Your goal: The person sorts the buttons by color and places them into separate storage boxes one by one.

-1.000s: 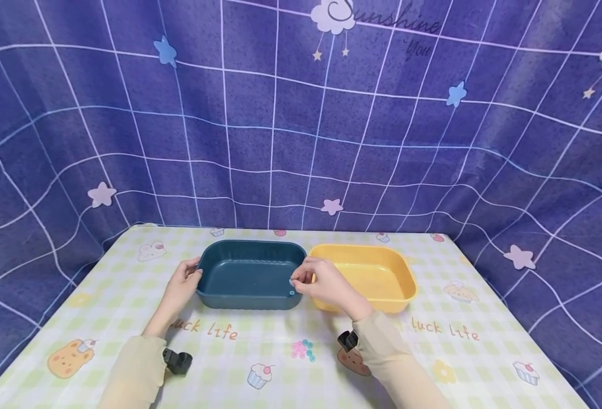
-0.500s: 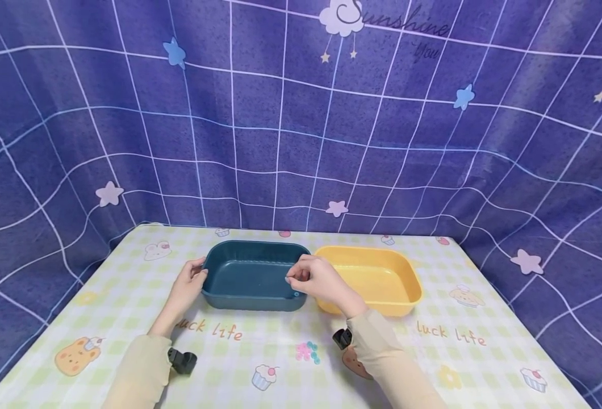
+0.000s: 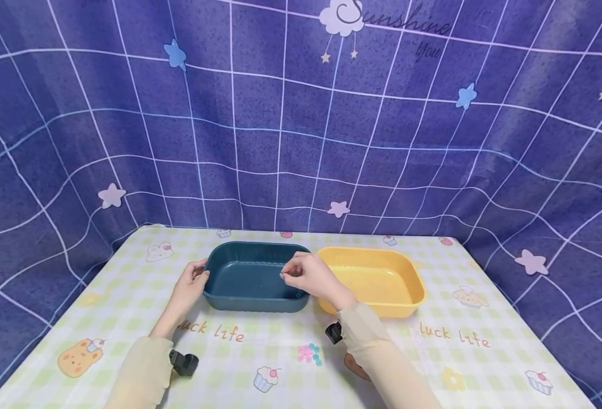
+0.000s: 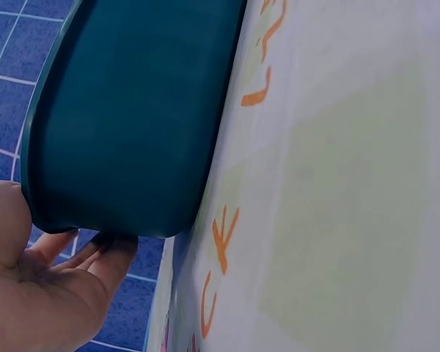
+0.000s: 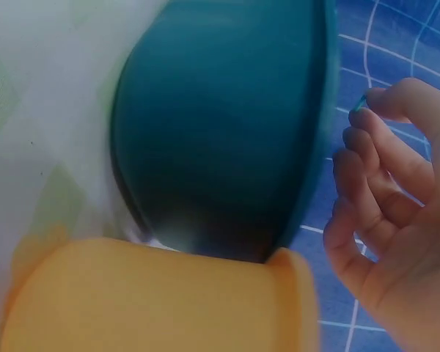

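Note:
My left hand (image 3: 187, 287) grips the left end of a dark teal plastic basin (image 3: 257, 305), its thumb at the rim and fingers against the outer wall, as the left wrist view shows. Over the basin's right part, my right hand (image 3: 311, 278) pinches a small teal piece (image 5: 360, 103) between thumb and forefinger; most of it is hidden by the fingertips. A tiny teal bead (image 3: 298, 295) lies inside the basin by its front right corner. On the cloth in front, a small cluster of pink and teal beads (image 3: 309, 354) is gathered.
Close to the teal basin's right end stands a yellow plastic basin (image 3: 383, 309), partly behind my right wrist. A checked, printed cloth (image 3: 219, 375) covers the table. Behind it hangs a blue curtain (image 3: 260, 142) with white lines and stars.
My right hand has moved left from the teal basin's right rim to farther over its inside, still pinching. The left hand keeps its grip. The head view has shifted slightly.

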A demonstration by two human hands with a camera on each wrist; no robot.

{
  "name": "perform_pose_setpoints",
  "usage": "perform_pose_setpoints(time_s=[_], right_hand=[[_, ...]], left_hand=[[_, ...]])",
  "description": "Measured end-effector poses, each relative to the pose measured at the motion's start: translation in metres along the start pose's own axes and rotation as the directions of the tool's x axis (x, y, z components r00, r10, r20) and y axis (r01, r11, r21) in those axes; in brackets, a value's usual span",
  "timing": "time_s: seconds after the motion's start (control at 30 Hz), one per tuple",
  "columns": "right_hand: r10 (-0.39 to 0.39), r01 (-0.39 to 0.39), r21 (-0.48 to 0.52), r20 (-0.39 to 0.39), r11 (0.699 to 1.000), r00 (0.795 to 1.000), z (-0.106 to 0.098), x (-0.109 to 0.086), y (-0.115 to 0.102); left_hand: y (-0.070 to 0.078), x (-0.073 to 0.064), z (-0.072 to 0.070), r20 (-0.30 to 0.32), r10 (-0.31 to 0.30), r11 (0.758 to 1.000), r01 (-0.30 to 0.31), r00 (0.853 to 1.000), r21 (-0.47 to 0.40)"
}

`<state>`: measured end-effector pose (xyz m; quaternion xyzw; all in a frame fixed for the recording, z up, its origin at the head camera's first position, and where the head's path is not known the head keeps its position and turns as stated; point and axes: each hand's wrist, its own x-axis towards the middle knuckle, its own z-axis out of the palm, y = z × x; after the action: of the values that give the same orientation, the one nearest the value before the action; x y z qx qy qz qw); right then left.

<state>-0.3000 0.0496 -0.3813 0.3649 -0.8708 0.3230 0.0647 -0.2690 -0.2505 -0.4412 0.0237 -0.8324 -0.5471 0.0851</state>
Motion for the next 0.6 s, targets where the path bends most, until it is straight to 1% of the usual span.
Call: perform_pose_setpoints(time_s=[0.23, 0.4, 0.6], right_hand=[[0.021, -0.021, 0.001, 0.011, 1.000, 1.000, 0.008, 0.004, 0.007], [0.010, -0.010, 0.008, 0.009, 1.000, 1.000, 0.012, 0.007, 0.009], [-0.006, 0.005, 0.031, 0.027, 1.000, 1.000, 0.017, 0.012, 0.009]], left_hand=[[0.000, -0.002, 0.001, 0.007, -0.007, 1.000, 0.007, 1.000, -0.021], [0.002, -0.002, 0.001, -0.008, -0.001, 1.000, 0.001, 1.000, -0.011], [0.000, -0.001, 0.001, -0.011, 0.007, 1.000, -0.007, 1.000, -0.021]])
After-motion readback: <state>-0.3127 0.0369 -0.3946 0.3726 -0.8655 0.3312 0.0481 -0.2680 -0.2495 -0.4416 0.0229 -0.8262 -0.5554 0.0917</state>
